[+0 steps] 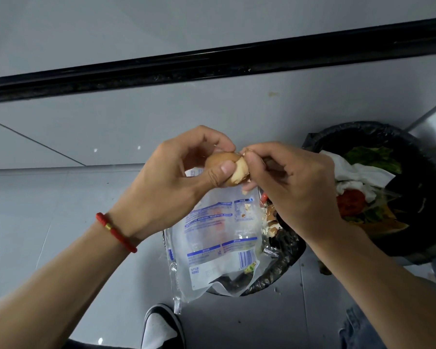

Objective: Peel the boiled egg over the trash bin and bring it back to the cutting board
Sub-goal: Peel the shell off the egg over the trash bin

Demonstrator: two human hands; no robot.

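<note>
Our left hand [176, 172] curls around the brown-shelled boiled egg [224, 167], steadying it. Our right hand [287, 182], at 3 o'clock of it, pinches a loose shell flake. Underneath, at 5 o'clock, the black bag-lined trash bin [285, 263] catches fragments.

Glossy pale grey floor tiles [61, 197] with light glints, below a black baseboard strip [212, 64] and grey wall [161, 21]

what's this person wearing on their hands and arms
Both forearms are bare, with no sleeves, gloves or rings visible. The left hand has a red braided cord bracelet with a small gold bead at its wrist. The right hand and its wrist carry nothing.
</note>
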